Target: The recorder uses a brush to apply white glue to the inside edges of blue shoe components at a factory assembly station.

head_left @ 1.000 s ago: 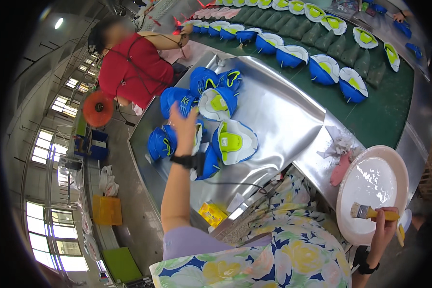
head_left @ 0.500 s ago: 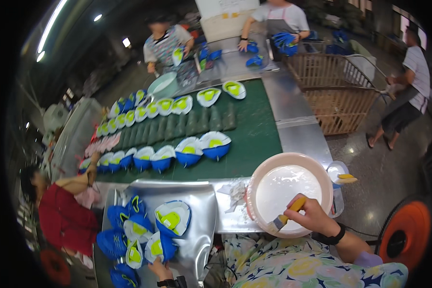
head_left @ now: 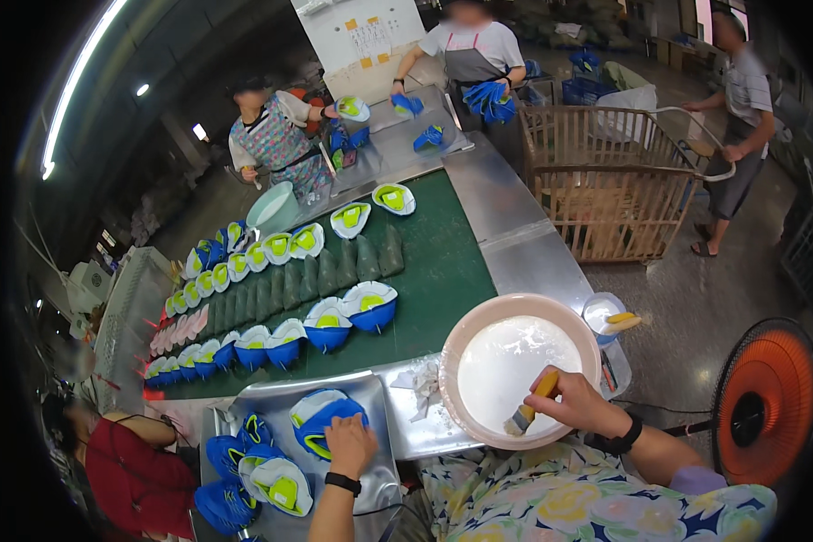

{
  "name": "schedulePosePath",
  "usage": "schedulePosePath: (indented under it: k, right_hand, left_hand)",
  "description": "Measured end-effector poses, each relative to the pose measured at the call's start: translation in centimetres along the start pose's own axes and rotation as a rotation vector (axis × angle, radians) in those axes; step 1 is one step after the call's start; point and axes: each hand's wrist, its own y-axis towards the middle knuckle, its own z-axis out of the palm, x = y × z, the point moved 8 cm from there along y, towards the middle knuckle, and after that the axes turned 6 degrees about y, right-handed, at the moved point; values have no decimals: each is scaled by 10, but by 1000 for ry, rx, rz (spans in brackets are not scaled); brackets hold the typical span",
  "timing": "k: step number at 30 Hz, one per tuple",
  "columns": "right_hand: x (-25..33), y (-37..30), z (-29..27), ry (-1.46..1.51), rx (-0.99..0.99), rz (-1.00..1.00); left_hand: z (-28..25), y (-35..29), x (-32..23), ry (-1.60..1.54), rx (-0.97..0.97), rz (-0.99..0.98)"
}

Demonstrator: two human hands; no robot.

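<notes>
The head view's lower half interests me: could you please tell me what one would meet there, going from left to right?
Red shirt, clustered blue shoes, left hand, crumpled white scrap, basin, cup, fan.

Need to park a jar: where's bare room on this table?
Free: the green surface right of the dark forms, up to the steel strip; that strip, beyond the pink basin. Crowded: the green surface's left; the metal tray, with shoe uppers and the left hand.

There's one pink basin (head_left: 450, 370), one mint basin (head_left: 278, 215), one cart (head_left: 601, 221).
</notes>
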Motion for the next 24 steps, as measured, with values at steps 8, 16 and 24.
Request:
schedulePosePath:
  k: [8, 16, 24]
  right_hand:
    - [-24, 33, -9, -85, -53, 38]
    - [-28, 44, 77, -317, 426, -136]
    - [-25, 41, 0, -367, 158, -163]
  left_hand:
    - [32, -56, 70, -152, 117, 122]
    - [28, -48, 60, 20, 16, 152]
    - [-62, -35, 115, -383, -322, -344]
